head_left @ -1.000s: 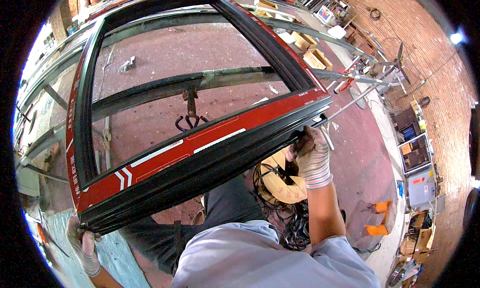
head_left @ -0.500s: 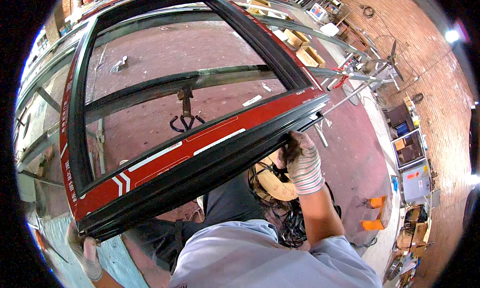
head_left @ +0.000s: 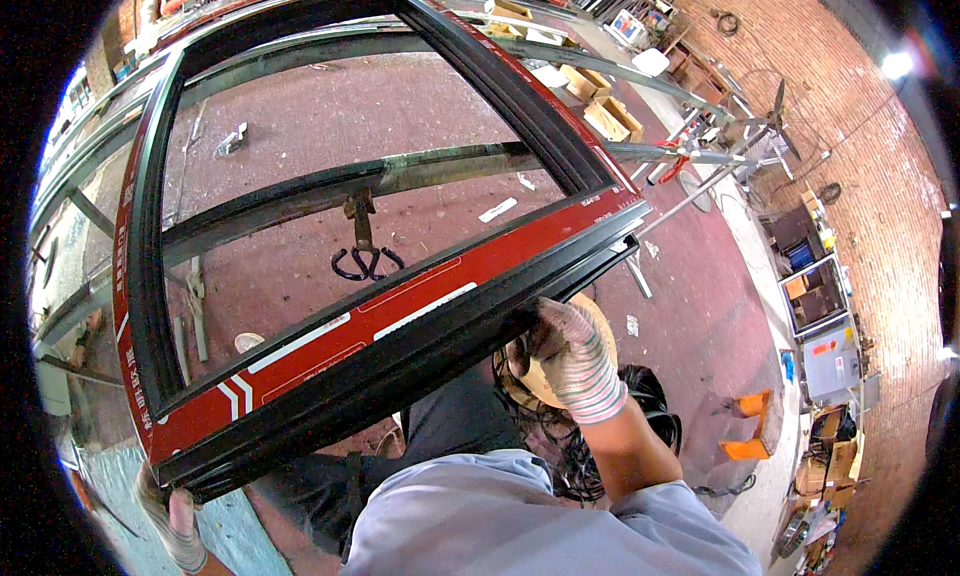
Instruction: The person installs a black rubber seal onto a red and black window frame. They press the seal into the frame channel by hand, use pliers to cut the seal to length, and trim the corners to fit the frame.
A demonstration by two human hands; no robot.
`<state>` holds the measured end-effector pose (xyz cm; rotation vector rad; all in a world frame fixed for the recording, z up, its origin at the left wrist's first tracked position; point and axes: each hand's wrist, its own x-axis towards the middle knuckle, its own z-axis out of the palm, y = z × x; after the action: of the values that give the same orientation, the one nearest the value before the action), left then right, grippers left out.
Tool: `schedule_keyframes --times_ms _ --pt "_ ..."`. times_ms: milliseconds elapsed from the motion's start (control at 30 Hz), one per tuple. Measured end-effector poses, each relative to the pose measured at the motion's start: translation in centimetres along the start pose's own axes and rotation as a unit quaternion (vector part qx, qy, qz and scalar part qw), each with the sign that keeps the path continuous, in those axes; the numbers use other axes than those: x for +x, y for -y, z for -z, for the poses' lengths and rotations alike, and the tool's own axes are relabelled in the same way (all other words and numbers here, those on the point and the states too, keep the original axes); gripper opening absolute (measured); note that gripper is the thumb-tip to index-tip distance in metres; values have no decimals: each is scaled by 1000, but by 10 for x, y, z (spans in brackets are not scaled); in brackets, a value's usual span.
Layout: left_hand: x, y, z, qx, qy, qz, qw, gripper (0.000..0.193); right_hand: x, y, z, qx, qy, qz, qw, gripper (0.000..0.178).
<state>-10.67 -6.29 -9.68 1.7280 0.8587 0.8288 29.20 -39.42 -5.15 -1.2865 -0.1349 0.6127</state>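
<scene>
A large black window frame (head_left: 430, 294) with red printed film on its faces lies tilted before me, its near rail slanting up to the right. At the near left corner my left hand (head_left: 180, 526), in a striped knit glove, is closed around the frame from below. My right hand (head_left: 575, 361), gloved alike, presses curled fingers against the outer edge of the near rail, right of the middle. Anything pinched in those fingers merges with the dark rail. Below this hand lies a tangle of black strip (head_left: 655, 416), beside a round tan seat-like thing (head_left: 600, 326), partly hidden.
Metal rails of a rack (head_left: 440, 171) run beneath the frame, with a dark hooked bracket (head_left: 362, 226) hanging there. Open cardboard boxes (head_left: 612, 119) stand at the far right. An orange stand (head_left: 757, 426) and a grey cabinet (head_left: 832, 361) are along the brick wall side.
My right hand has slid left and down along the near rail, away from its right end. The frame has shifted slightly left in view. My left hand keeps its place at the corner.
</scene>
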Motion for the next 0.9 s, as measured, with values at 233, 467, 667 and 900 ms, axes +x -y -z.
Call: schedule_keyframes --times_ms 233,467,667,900 --pt "-5 -1 -11 -50 -27 22 998 72 1 -11 -3 -14 8 -26 1000 39" --pt "-7 6 -13 -60 -56 67 994 64 0 -14 -3 10 33 -50 998 33" --pt "-9 -49 -59 -104 52 85 990 60 3 2 -1 44 23 -13 999 33" --pt "-14 -55 -81 -151 40 54 986 48 42 17 60 137 -16 29 990 29"
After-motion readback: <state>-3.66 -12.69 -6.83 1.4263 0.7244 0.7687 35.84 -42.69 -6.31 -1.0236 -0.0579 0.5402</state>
